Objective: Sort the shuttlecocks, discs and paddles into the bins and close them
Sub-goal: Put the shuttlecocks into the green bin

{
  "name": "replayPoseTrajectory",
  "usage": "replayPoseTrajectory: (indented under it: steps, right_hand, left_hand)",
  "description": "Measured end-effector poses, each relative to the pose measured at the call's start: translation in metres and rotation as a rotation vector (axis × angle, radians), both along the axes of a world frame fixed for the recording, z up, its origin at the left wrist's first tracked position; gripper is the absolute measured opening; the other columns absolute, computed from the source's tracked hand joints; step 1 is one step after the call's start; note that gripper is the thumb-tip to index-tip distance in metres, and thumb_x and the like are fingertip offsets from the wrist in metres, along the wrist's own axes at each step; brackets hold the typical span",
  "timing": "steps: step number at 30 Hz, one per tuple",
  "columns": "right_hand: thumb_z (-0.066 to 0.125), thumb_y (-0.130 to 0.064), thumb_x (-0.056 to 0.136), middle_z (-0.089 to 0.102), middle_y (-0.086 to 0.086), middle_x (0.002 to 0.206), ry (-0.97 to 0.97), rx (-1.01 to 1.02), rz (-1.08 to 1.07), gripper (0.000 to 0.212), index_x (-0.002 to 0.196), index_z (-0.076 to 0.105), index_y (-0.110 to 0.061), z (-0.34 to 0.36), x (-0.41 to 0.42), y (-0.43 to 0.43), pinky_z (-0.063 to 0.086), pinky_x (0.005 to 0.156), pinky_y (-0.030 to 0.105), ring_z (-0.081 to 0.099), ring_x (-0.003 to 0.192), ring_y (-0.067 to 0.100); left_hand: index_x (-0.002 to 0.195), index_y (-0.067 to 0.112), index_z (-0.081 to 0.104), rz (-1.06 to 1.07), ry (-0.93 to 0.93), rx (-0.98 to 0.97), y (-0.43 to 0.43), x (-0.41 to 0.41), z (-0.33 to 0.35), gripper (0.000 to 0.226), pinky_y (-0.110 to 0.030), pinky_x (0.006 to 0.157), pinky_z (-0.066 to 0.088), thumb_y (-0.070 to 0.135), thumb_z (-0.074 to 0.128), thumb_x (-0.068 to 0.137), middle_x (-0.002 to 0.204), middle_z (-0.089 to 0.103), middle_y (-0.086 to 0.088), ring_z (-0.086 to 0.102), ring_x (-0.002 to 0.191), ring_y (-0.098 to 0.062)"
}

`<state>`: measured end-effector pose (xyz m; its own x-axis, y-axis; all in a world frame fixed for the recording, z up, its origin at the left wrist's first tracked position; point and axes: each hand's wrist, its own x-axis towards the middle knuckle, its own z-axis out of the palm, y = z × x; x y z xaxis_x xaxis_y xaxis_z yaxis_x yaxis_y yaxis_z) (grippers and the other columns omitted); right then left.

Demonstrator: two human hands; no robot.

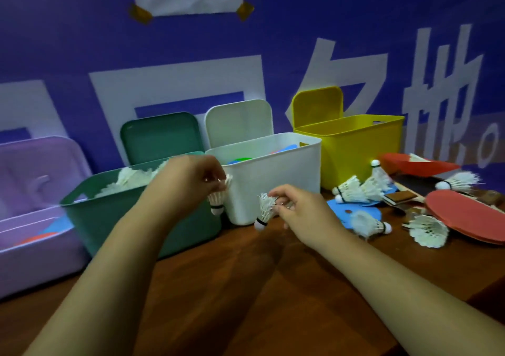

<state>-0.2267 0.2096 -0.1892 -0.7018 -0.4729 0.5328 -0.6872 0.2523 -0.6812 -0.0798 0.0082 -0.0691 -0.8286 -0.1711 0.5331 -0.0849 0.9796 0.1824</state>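
Observation:
My left hand point(183, 180) pinches a white shuttlecock point(218, 198) by its feathers, cork down, in front of the green bin point(90, 213), which holds several shuttlecocks. My right hand point(303, 208) pinches another shuttlecock point(263, 210), cork down, before the white bin point(273, 186) that holds coloured discs. At the right lie several loose shuttlecocks point(352, 190), a blue disc point(343, 210) and red paddles point(464, 216).
A purple bin point(32, 235) at the left holds a blue and a red disc. A yellow bin point(352, 148) stands at the back right. All four lids lean open against the blue banner wall. Brown wooden table point(246, 287) lies under my forearms.

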Motion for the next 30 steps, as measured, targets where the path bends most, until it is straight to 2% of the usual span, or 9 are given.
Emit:
replayPoseTrajectory:
  steps: [2, 5, 11, 15, 18, 20, 24, 27, 30]
  right_hand:
    - [0.070, -0.019, 0.098, 0.070, -0.012, 0.096, 0.006, -0.016, 0.035, 0.027, 0.115, 0.069, -0.040, 0.014, 0.010, -0.029, 0.059, 0.077, 0.029, 0.070, 0.069, 0.003]
    - [0.065, -0.011, 0.100, 0.067, -0.010, 0.094, 0.021, -0.156, 0.092, 0.030, 0.114, 0.067, -0.038, 0.038, 0.025, -0.064, 0.059, 0.074, 0.028, 0.073, 0.064, 0.007]
    - [0.064, -0.014, 0.099, 0.071, -0.013, 0.104, 0.120, -0.309, 0.079, 0.029, 0.120, 0.067, -0.034, 0.064, 0.036, -0.118, 0.059, 0.086, 0.034, 0.071, 0.094, 0.007]
    - [0.064, -0.011, 0.101, 0.067, -0.010, 0.111, 0.221, -0.396, 0.049, 0.028, 0.125, 0.065, -0.025, 0.080, 0.036, -0.143, 0.046, 0.083, 0.007, 0.062, 0.099, -0.003]
    - [0.063, -0.008, 0.102, 0.066, -0.008, 0.115, 0.293, -0.410, 0.041, 0.030, 0.128, 0.062, -0.022, 0.087, 0.035, -0.162, 0.041, 0.084, 0.001, 0.061, 0.099, -0.001]
    - [0.061, -0.009, 0.101, 0.067, -0.007, 0.123, 0.305, -0.296, 0.094, 0.036, 0.134, 0.059, -0.024, 0.086, 0.029, -0.175, 0.043, 0.090, 0.006, 0.062, 0.108, 0.005]
    - [0.055, -0.017, 0.098, 0.060, -0.013, 0.143, 0.373, 0.083, 0.143, 0.057, 0.148, 0.041, -0.042, 0.063, 0.017, -0.189, 0.045, 0.112, 0.043, 0.054, 0.131, 0.018]
    - [0.059, -0.010, 0.095, 0.060, -0.007, 0.143, 0.407, -0.013, 0.094, 0.055, 0.145, 0.052, -0.032, 0.039, 0.017, -0.183, 0.044, 0.113, 0.046, 0.052, 0.132, 0.019]
    - [0.063, -0.004, 0.091, 0.055, -0.004, 0.150, 0.505, -0.039, 0.068, 0.050, 0.138, 0.059, -0.020, 0.021, 0.016, -0.175, 0.039, 0.120, 0.042, 0.049, 0.139, 0.017]
  left_hand:
    - [0.095, 0.029, 0.077, 0.033, 0.124, 0.010, -0.022, 0.022, 0.017, 0.009, -0.028, 0.071, 0.047, 0.027, 0.082, 0.089, 0.085, 0.068, 0.017, 0.063, 0.084, -0.006]
    - [0.100, 0.026, 0.076, 0.122, 0.306, -0.025, -0.060, 0.043, 0.032, 0.009, -0.034, 0.075, 0.046, 0.024, 0.079, 0.092, 0.093, 0.068, 0.013, 0.061, 0.090, -0.013]
    - [0.095, 0.024, 0.077, 0.362, 0.389, -0.074, -0.145, 0.055, 0.028, 0.008, -0.039, 0.076, 0.049, 0.018, 0.079, 0.089, 0.092, 0.069, 0.000, 0.062, 0.092, -0.029]
    - [0.092, 0.022, 0.080, 0.475, 0.378, -0.127, -0.176, 0.061, 0.020, 0.009, -0.047, 0.077, 0.055, 0.015, 0.076, 0.088, 0.090, 0.068, -0.005, 0.060, 0.094, -0.037]
    - [0.092, 0.029, 0.082, 0.542, 0.335, -0.134, -0.188, 0.065, 0.015, 0.009, -0.049, 0.083, 0.055, 0.021, 0.078, 0.090, 0.096, 0.066, -0.004, 0.056, 0.104, -0.036]
    - [0.089, 0.033, 0.083, 0.548, 0.279, -0.080, -0.196, 0.066, 0.011, 0.008, -0.048, 0.086, 0.054, 0.025, 0.080, 0.088, 0.097, 0.065, -0.001, 0.056, 0.105, -0.034]
    - [0.102, 0.032, 0.083, 0.614, 0.118, 0.057, -0.207, 0.067, 0.000, 0.022, -0.041, 0.088, 0.055, 0.019, 0.067, 0.095, 0.112, 0.070, -0.002, 0.061, 0.105, -0.030]
    - [0.118, 0.026, 0.078, 0.649, 0.095, 0.127, -0.208, 0.066, -0.002, 0.035, -0.038, 0.086, 0.050, 0.009, 0.057, 0.096, 0.125, 0.070, -0.006, 0.063, 0.108, -0.033]
    - [0.134, 0.021, 0.069, 0.666, 0.155, 0.119, -0.205, 0.064, -0.001, 0.044, -0.041, 0.098, 0.048, 0.004, 0.058, 0.095, 0.139, 0.061, -0.010, 0.059, 0.120, -0.035]
